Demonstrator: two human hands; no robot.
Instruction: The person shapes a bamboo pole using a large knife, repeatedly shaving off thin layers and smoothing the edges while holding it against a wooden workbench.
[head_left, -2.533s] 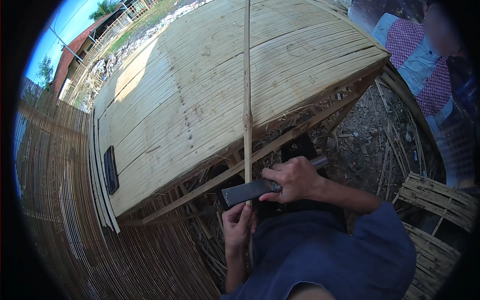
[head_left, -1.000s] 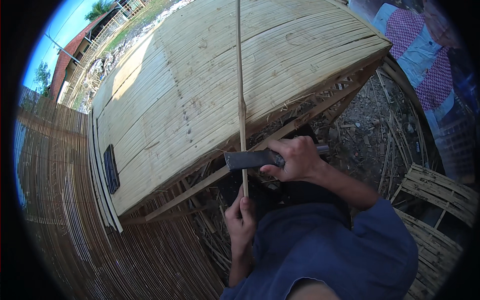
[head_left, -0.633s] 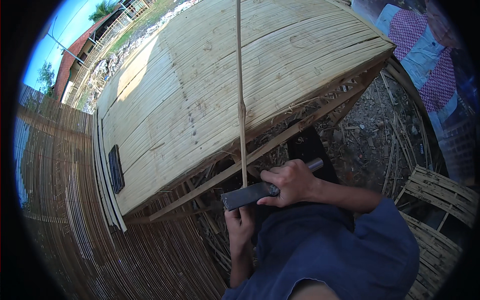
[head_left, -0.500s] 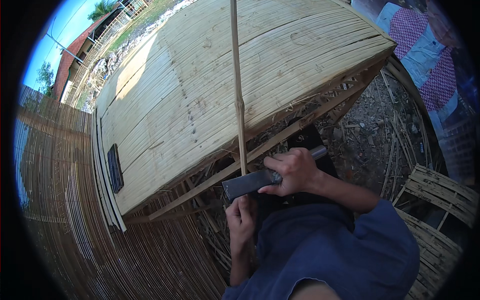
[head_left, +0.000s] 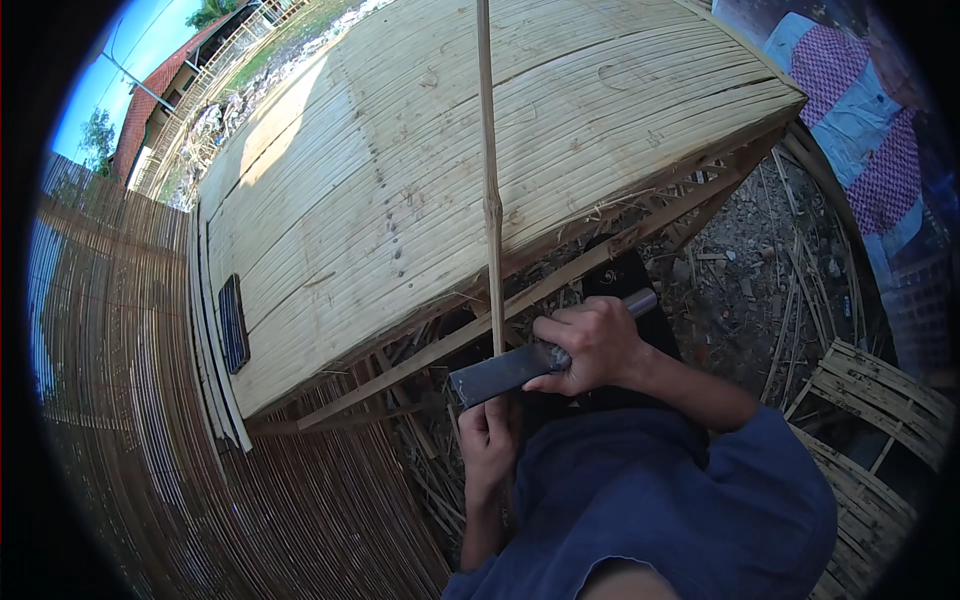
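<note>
My right hand (head_left: pixel 600 340) is closed round the handle of a broad-bladed chopping knife (head_left: pixel 500 372). Its dark, blunt-ended blade lies across a long bamboo strip (head_left: pixel 492 200), close to the strip's lower end. Just below the blade, my left hand (head_left: pixel 487 440) is pinched on that lower end, which the blade and fingers partly hide. From there the strip runs up over the slatted bamboo platform (head_left: pixel 400 200) and out of the top of the view. A knot shows about midway along it.
A dark phone (head_left: pixel 233 323) lies at the platform's left edge. On the left stands a bamboo screen (head_left: pixel 130 350). Bamboo scraps (head_left: pixel 790 300) litter the ground at right, near a slatted bamboo panel (head_left: pixel 875 405). A patchwork sheet (head_left: pixel 860 130) hangs at the upper right.
The view has shifted slightly, so the platform and strip appear a little further right. Both hands keep their grips, and the blade sits at nearly the same place on the strip.
</note>
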